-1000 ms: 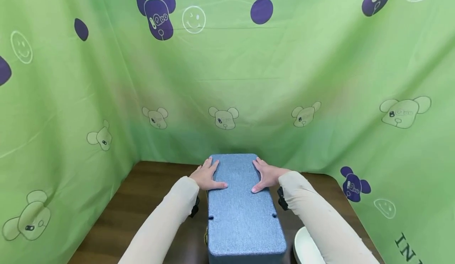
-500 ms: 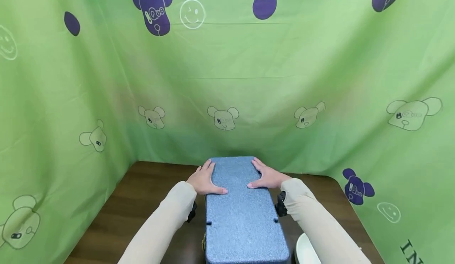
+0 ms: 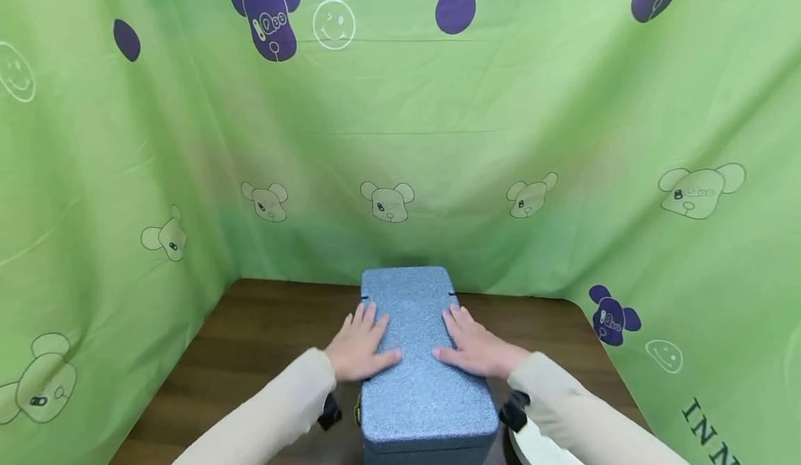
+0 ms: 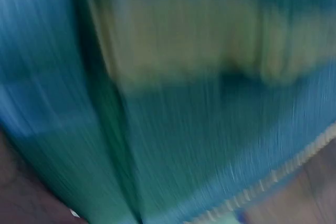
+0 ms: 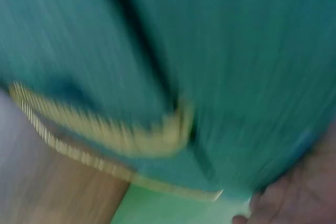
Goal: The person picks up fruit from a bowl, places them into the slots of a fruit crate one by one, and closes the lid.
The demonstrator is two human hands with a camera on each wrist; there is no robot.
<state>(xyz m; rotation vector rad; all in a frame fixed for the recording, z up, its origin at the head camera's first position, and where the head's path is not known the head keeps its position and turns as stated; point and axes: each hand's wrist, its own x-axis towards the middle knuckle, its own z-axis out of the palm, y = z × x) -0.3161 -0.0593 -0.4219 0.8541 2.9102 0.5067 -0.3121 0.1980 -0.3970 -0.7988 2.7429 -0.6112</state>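
A long box (image 3: 432, 409) with a blue, fabric-like top stands in front of me, its length running away from me. My left hand (image 3: 358, 350) rests on the left edge of its top, fingers spread and straight. On the right edge lies my right hand (image 3: 478, 350), also with straight fingers, its thumb pointing inward. Both wrist views are blurred: the box's side (image 4: 168, 145) looks teal there, with a pale yellow trim or strap (image 5: 157, 135) and a dark seam. Part of my right palm (image 5: 310, 187) shows in the right wrist view.
A brown wooden table (image 3: 269, 333) carries the box. To the right, a white round dish (image 3: 541, 444) is partly hidden beneath my right sleeve. Green printed cloth (image 3: 400, 103) hangs behind and at both sides. Dark bands (image 3: 514, 411) sit on the wrists.
Both hands have drawn back toward me along the box top. Small notches near its far end have come into view beyond my fingers. The head view has shifted slightly.
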